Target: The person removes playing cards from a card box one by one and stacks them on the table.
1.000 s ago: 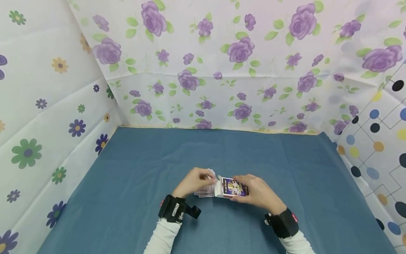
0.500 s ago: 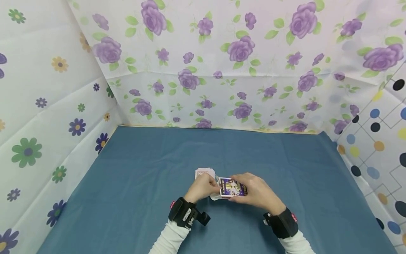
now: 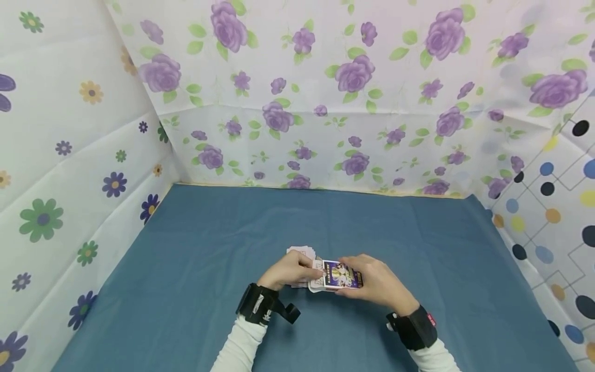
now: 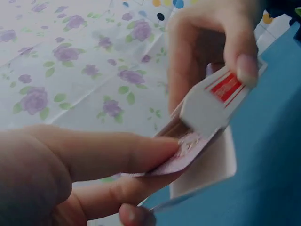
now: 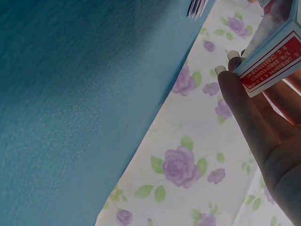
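Note:
My right hand (image 3: 377,280) grips a small purple-and-white playing card box (image 3: 343,274) between thumb and fingers, its opening facing left. In the left wrist view the box's white end flap (image 4: 204,110) stands folded out. The thumb and forefinger of my left hand (image 3: 287,269) pinch playing cards (image 4: 189,147) with a pinkish pattern, which stick partly out of the box mouth. A loose pile of playing cards (image 3: 302,251) lies on the cloth beneath and behind my left hand, partly hidden by it. The right wrist view catches the box's red-labelled side (image 5: 275,63).
A blue cloth (image 3: 223,232) covers the table. White floral sheets (image 3: 321,67) rise at the back and left, with a dotted sheet (image 3: 553,248) at the right. Each wrist wears a black camera strap (image 3: 254,305).
My left hand went right to the box mouth, then back a little left with playing cards pinched, and more of them now shows outside the box. My right hand has stayed nearly still.

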The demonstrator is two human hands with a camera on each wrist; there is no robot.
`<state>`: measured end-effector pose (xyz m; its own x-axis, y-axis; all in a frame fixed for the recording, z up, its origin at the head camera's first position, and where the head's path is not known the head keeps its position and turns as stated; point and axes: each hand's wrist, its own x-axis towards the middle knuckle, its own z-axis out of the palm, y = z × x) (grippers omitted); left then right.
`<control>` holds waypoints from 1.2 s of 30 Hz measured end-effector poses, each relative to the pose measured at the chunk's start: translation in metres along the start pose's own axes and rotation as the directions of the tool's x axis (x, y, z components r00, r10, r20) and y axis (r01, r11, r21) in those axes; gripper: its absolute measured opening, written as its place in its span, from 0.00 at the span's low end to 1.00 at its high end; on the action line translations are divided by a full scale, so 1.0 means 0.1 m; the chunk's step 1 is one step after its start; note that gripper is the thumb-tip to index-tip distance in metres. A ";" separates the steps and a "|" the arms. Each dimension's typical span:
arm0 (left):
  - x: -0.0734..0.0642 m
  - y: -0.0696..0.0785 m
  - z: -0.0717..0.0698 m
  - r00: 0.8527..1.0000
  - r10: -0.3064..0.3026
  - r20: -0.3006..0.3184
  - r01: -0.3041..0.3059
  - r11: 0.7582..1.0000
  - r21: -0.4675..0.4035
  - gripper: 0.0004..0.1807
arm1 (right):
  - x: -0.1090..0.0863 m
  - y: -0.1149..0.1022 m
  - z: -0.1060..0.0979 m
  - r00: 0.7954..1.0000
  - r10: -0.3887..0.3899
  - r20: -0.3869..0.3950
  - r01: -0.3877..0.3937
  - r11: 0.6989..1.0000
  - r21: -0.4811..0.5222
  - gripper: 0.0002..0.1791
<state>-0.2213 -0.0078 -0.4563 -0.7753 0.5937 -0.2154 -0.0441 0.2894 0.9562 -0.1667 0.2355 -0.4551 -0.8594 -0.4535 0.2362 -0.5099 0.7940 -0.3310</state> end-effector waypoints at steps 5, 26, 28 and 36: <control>-0.02 -0.03 -0.09 0.997 0.025 0.068 -0.027 0.999 0.029 0.16 | -0.02 0.00 0.04 1.000 0.003 0.003 -0.003 1.000 0.023 0.38; -0.14 -0.05 -0.44 0.999 0.028 -0.019 -0.032 0.971 -0.237 0.13 | 0.00 0.03 0.05 1.000 0.027 0.003 -0.027 0.999 0.020 0.39; -0.13 -0.07 -0.44 0.998 0.023 -0.060 -0.038 0.964 -0.264 0.14 | 0.00 0.04 0.05 1.000 0.029 0.004 -0.029 0.999 0.024 0.39; -0.03 -0.20 -0.40 0.933 -0.075 -0.352 -0.008 0.973 -0.230 0.17 | -0.01 0.05 0.07 1.000 0.031 0.003 -0.031 0.999 0.018 0.38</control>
<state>-0.2434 -0.0448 -0.4666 -0.9417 0.2682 -0.2029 -0.1811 0.1041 0.9779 -0.1687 0.2371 -0.4630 -0.8750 -0.4297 0.2233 -0.4835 0.8003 -0.3547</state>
